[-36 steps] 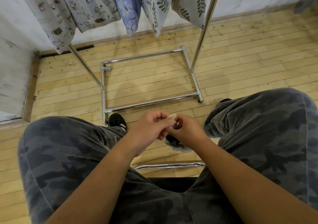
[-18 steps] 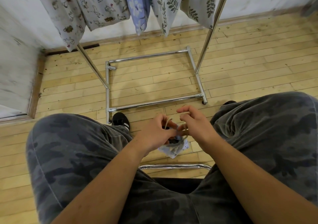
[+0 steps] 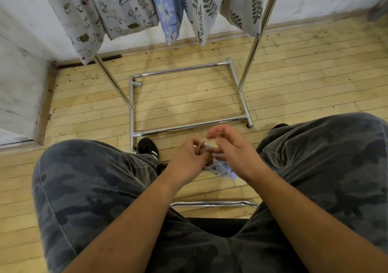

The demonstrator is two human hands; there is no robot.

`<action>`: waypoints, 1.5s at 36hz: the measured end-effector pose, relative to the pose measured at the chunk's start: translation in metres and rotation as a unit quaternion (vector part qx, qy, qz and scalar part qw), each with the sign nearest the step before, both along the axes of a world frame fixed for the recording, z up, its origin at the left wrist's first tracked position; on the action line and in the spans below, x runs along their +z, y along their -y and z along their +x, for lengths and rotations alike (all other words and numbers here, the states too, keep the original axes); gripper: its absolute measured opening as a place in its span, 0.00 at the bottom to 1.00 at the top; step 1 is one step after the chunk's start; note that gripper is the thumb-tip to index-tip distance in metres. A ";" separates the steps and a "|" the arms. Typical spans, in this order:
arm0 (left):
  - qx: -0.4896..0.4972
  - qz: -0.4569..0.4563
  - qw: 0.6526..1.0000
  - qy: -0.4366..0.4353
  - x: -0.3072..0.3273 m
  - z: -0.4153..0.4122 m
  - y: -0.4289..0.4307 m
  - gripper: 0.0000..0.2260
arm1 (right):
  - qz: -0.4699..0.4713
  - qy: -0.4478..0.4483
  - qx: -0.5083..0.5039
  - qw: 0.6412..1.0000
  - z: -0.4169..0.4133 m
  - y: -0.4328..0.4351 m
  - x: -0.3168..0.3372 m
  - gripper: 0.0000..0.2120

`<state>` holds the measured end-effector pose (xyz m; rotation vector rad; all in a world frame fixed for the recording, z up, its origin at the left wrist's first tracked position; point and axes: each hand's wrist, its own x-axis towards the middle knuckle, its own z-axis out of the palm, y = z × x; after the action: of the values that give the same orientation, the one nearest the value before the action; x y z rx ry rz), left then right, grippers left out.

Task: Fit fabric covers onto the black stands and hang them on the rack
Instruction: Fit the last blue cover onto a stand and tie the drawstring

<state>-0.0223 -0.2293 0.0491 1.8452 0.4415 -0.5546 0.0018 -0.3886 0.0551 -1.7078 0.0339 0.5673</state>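
L hand [image 3: 189,159] pinches a thin string [image 3: 200,145] by the cover [image 3: 223,171]. Can't tell if R hand [image 3: 233,149] holds anything. Cover looks soft & light, so prob. best to grab its hem.

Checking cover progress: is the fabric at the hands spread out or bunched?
Bunched: the fabric hangs as a small crumpled wad, not flat.

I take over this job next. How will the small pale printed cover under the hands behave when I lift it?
Probably floppy: the fabric cover sags in folds below the left hand, which pinches a tan cord. Likely light: fingertips seem enough to carry it. The hung covers drape limply too.
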 end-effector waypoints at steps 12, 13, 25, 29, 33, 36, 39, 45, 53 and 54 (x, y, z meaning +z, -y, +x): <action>0.006 -0.068 0.997 0.030 0.029 0.008 -0.006 0.07 | -0.238 0.061 0.105 0.964 -0.001 0.013 -0.027 0.24; -0.017 -0.052 0.998 0.036 0.032 0.008 -0.008 0.06 | -0.227 0.073 0.087 0.967 0.001 0.011 -0.028 0.24; -0.131 0.086 0.971 0.179 0.041 0.004 -0.018 0.06 | -0.110 0.008 0.099 0.989 0.038 0.012 -0.014 0.28; -0.162 0.122 0.954 0.223 0.042 0.007 -0.019 0.09 | -0.066 -0.012 0.055 0.996 0.044 0.014 -0.013 0.25; -0.203 0.210 0.908 0.301 0.041 0.010 -0.018 0.14 | -0.022 -0.040 -0.010 0.999 0.045 0.014 -0.017 0.26; -0.236 0.222 0.880 0.347 0.042 0.009 -0.014 0.15 | 0.003 -0.065 -0.050 0.997 0.048 0.013 -0.021 0.31; -0.264 0.228 0.852 0.390 0.044 0.009 -0.006 0.15 | 0.021 -0.084 -0.060 0.994 0.051 0.011 -0.026 0.34; -0.246 0.190 0.850 0.424 0.047 0.009 0.000 0.21 | 0.033 -0.139 -0.118 0.983 0.058 0.012 -0.035 0.42; -0.124 0.135 0.937 0.299 0.046 0.011 -0.005 0.18 | 0.100 -0.147 -0.083 0.980 0.048 0.008 -0.024 0.18; -0.111 0.128 0.941 0.292 0.045 0.012 -0.005 0.18 | 0.107 -0.143 -0.072 0.981 0.045 0.006 -0.021 0.18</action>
<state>-0.0103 -0.2241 0.0944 2.2131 -0.1037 -0.0753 0.0463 -0.3950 0.0337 -1.3924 0.2902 0.6795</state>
